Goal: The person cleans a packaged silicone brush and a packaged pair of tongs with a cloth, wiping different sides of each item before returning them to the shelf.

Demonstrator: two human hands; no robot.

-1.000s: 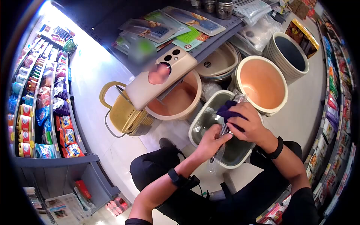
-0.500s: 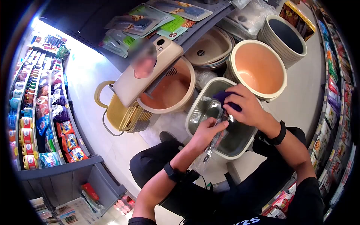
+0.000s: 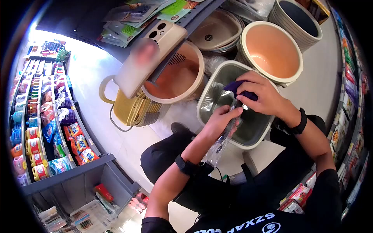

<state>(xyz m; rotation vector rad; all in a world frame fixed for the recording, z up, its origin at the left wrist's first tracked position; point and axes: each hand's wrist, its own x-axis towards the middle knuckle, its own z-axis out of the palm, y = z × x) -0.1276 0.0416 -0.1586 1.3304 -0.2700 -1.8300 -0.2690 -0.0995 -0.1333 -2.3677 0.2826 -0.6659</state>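
My left hand (image 3: 221,123) is closed around a slim item in a clear plastic wrapper (image 3: 217,150), whose loose end hangs below the fingers. What lies inside the wrapper is hard to make out. A dark purple cloth (image 3: 247,88) is pinched in my right hand (image 3: 265,93), just above and right of the left one, close to the wrapper's upper end. Both hands are over a square grey-green bin (image 3: 208,112) with a pale rim, which stands between my legs. Clear plastic film (image 3: 216,93) shows inside that bin.
Orange-lined round bins (image 3: 274,48) and ribbed dark-lined bins (image 3: 297,23) stand behind. Yellow baskets (image 3: 134,108) and another orange bin (image 3: 176,79) are to the left. A pale phone (image 3: 155,58) is at the shelf edge (image 3: 194,17). Product shelves (image 3: 50,128) line the left side.
My view has shifted slightly, so the bins and shelves sit differently in it. Both hands keep their hold on the wrapper and the purple cloth, with little movement between them.
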